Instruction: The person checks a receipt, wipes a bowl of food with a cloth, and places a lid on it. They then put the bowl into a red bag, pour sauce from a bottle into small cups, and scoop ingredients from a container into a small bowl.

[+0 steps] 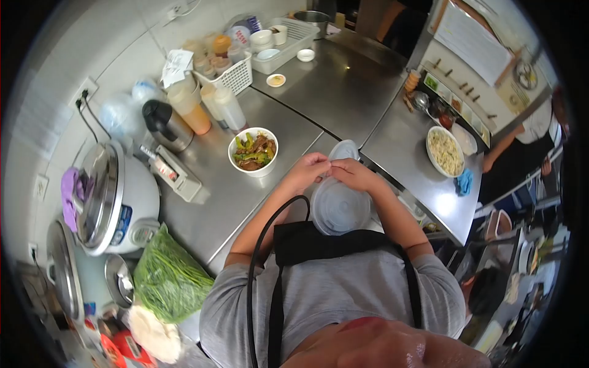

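Note:
My left hand (pixel 308 172) and my right hand (pixel 352 174) meet in front of my apron, fingers pinched together. Both are closed on translucent round plastic lids. A broad lid (pixel 339 207) hangs below my fingers against the apron, and part of another clear lid (pixel 345 149) shows above them. My fingers cover where the lids meet. To the left of my hands, a white bowl (pixel 253 171) stands on the steel counter, filled with meat and green peppers (pixel 251 151).
A rice cooker (pixel 136 202), a thermos jug (pixel 167 126) and sauce bottles (pixel 228 109) line the left wall. A bag of green vegetables (pixel 170 276) lies at the near left. On the right counter sits a bowl of pale shredded food (pixel 445 152). Another person (pixel 521 144) stands at right.

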{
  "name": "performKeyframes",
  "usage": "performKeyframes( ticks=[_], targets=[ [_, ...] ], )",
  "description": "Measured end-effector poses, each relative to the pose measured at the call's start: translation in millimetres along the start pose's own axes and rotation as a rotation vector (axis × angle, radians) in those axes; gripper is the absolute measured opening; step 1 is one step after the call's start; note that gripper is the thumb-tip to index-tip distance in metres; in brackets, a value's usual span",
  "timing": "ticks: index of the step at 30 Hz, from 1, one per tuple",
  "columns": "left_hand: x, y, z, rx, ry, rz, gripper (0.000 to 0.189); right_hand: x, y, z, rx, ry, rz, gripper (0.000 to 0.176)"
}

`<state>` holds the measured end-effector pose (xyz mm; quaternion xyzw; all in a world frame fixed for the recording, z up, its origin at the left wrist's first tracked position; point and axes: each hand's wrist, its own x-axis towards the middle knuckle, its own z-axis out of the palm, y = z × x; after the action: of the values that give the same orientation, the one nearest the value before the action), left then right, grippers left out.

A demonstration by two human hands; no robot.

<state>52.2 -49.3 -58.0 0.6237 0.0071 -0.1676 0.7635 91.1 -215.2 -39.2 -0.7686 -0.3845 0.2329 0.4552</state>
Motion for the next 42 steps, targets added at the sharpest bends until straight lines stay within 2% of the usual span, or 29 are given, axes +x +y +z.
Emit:
performKeyframes(
  ticks=[3, 6, 9, 11, 12, 15, 18, 21, 25, 31, 33, 34, 37, 40, 42],
  targets=[
    [-3, 2, -4, 0.008, 0.034, 0.0, 0.016, 2, -6, 4, 0.04, 0.018, 0.035, 0.021],
    [1, -1, -5, 0.065, 0.039, 0.07, 0.014, 4, -8, 12, -0.318, 0.153, 0.1, 0.023],
    [7, -7, -9, 0.274, 0.09, 0.138, 0.013, 4, -16, 21, -0.515, 0.271, 0.214, 0.024],
    [14, -18, -13, 0.344, 0.144, 0.215, 0.019, 3, -11, 26, -0.528, 0.34, 0.226, 0.024],
    [13, -15, -4, 0.279, 0.17, 0.251, 0.014, 1, -8, 28, -0.515, 0.356, 0.238, 0.024],
    [10, -12, 15, 0.562, 0.315, 0.482, 0.006, -5, 0, 26, -0.475, 0.402, 0.255, 0.024],
    [19, -15, 20, 0.68, 0.201, 0.488, 0.006, -17, 5, 23, -0.414, 0.459, 0.227, 0.022],
    [33, -18, 19, 0.585, 0.022, 0.335, 0.009, -32, 13, 17, -0.385, 0.509, 0.162, 0.022],
    [40, -12, 41, 0.577, -0.052, 0.249, 0.011, -49, 21, 10, -0.373, 0.53, 0.192, 0.022],
    [56, -18, 53, 0.63, -0.055, 0.392, 0.008, -74, 27, -8, -0.29, 0.624, 0.143, 0.019],
    [56, -10, 63, 0.596, 0.087, 0.405, 0.008, -86, 24, -20, -0.287, 0.666, 0.09, 0.019],
    [58, -2, 59, 0.478, 0.199, 0.369, 0.008, -102, 10, -34, -0.192, 0.628, 0.217, 0.018],
    [75, 11, 9, 0.24, 0.506, 0.353, 0.009, -127, 49, -56, -0.012, 0.883, 0.024, 0.016],
    [76, 24, 1, -0.124, 0.616, 0.413, 0.007, -156, 51, -76, 0.267, 0.946, -0.057, 0.014],
    [96, 1, -47, -0.63, -0.091, 0.234, 0.006, -160, 58, -81, 0.416, 0.963, -0.082, 0.015]
  ],
)
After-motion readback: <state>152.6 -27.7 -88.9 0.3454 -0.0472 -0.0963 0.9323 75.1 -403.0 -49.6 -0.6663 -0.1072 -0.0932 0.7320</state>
